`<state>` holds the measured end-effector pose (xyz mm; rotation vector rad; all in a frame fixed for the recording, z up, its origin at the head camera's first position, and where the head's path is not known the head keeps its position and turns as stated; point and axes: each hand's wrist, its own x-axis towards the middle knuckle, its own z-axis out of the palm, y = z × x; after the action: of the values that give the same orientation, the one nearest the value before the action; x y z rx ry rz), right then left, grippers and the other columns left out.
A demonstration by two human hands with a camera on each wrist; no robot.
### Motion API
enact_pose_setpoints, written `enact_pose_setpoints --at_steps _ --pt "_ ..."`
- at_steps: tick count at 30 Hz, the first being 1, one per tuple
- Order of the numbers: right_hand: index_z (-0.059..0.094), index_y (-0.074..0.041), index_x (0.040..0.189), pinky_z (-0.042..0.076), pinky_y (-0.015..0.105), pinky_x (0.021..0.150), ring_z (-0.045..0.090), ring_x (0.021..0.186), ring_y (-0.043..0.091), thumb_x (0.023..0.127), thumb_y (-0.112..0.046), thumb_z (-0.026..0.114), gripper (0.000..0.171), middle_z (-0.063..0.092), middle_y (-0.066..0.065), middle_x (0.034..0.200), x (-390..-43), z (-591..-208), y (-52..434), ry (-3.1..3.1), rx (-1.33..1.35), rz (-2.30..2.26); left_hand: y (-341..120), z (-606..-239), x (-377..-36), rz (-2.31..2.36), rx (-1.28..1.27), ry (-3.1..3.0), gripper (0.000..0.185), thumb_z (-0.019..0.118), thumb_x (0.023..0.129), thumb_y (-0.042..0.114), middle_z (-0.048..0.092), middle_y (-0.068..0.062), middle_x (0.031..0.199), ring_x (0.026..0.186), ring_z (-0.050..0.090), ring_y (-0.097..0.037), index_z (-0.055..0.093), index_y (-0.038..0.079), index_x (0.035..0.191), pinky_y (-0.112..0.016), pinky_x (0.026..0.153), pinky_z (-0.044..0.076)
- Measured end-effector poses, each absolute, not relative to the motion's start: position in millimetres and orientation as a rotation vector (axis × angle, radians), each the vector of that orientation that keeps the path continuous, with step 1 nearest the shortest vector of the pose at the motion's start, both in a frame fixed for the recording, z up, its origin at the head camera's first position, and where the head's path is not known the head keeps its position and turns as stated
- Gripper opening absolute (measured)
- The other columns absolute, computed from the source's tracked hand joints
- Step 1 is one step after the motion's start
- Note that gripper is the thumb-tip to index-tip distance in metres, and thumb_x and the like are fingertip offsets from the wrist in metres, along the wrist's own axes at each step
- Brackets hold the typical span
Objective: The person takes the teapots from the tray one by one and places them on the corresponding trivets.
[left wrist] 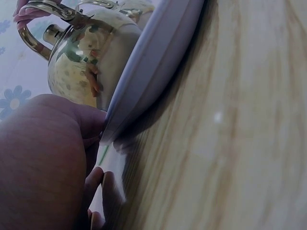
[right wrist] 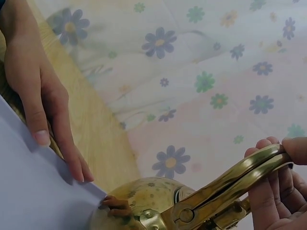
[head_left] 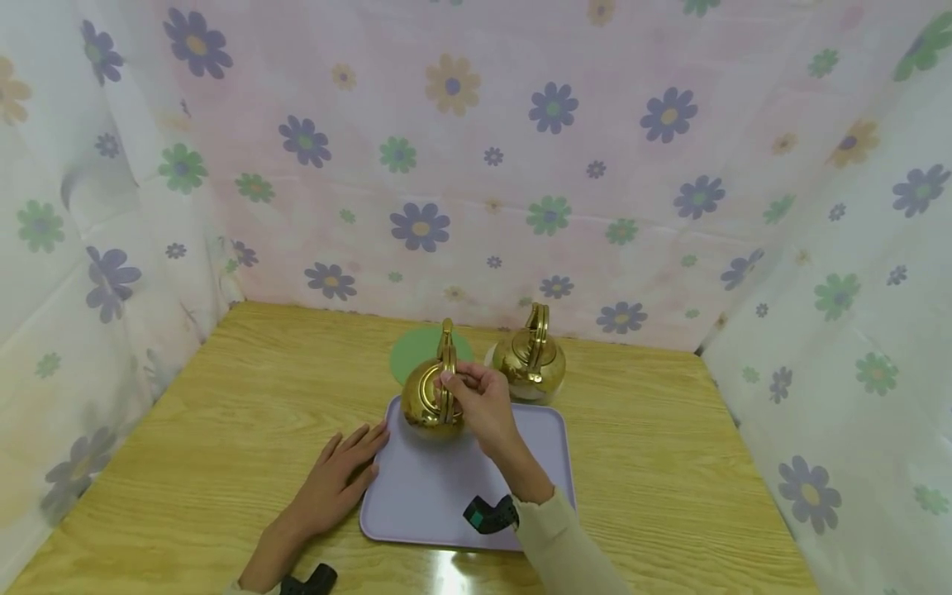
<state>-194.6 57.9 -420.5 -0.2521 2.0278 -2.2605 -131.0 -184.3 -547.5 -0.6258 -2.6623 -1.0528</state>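
Note:
My right hand (head_left: 487,409) grips the upright handle of a shiny gold kettle (head_left: 424,405), its thumb and fingers wrapped round the handle in the right wrist view. This kettle (left wrist: 91,52) is over the back left corner of a pale purple tray (head_left: 424,504); its base is hidden by the tray rim in the left wrist view, so I cannot tell whether it touches. Flat beside the tray's left edge lies my left hand (head_left: 338,483), fingers fairly straight, the fingertips touching the rim. A second gold kettle (head_left: 530,364) stands behind the tray to the right.
Behind the gripped kettle lies a round green mat (head_left: 409,351), partly covered from view. The second kettle rests on a pale round mat (head_left: 490,354). A wood-grain table (head_left: 647,463) carries everything, with flower-patterned curtains (head_left: 491,165) along its back and sides.

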Motion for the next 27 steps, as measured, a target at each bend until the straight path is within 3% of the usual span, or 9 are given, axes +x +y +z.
enact_pose_setpoints --at_steps 7,15,27 --pt "0.064 0.014 0.119 0.057 0.02 0.066 0.07 0.077 0.006 0.101 -0.005 0.061 0.027 0.076 0.016 0.097 -199 -419 54 2.051 -0.259 -2.263 -185 -546 -130 -1.087 -0.626 -2.668 0.045 0.058 0.103 0.017 0.049 -0.01 0.155 0.144 0.04 -0.046 0.056 0.006 0.146 -0.071 0.113 0.017" --pt "0.064 0.014 0.119 0.059 0.023 0.067 0.073 0.075 0.014 0.102 -0.006 0.06 0.027 0.071 0.032 0.106 -204 -419 51 2.039 -0.27 -2.254 -185 -547 -130 -1.074 -0.631 -2.665 0.044 0.058 0.103 0.017 0.049 -0.01 0.155 0.143 0.041 -0.046 0.056 0.006 0.146 -0.072 0.113 0.017" --pt "0.063 0.014 0.118 0.06 0.024 0.07 0.071 0.078 0.014 0.103 -0.007 0.059 0.027 0.071 0.031 0.105 -210 -420 50 1.992 -0.282 -2.284 -185 -548 -130 -1.054 -0.627 -2.66 0.045 0.058 0.103 0.017 0.05 -0.01 0.154 0.142 0.042 -0.046 0.056 0.007 0.146 -0.072 0.113 0.018"
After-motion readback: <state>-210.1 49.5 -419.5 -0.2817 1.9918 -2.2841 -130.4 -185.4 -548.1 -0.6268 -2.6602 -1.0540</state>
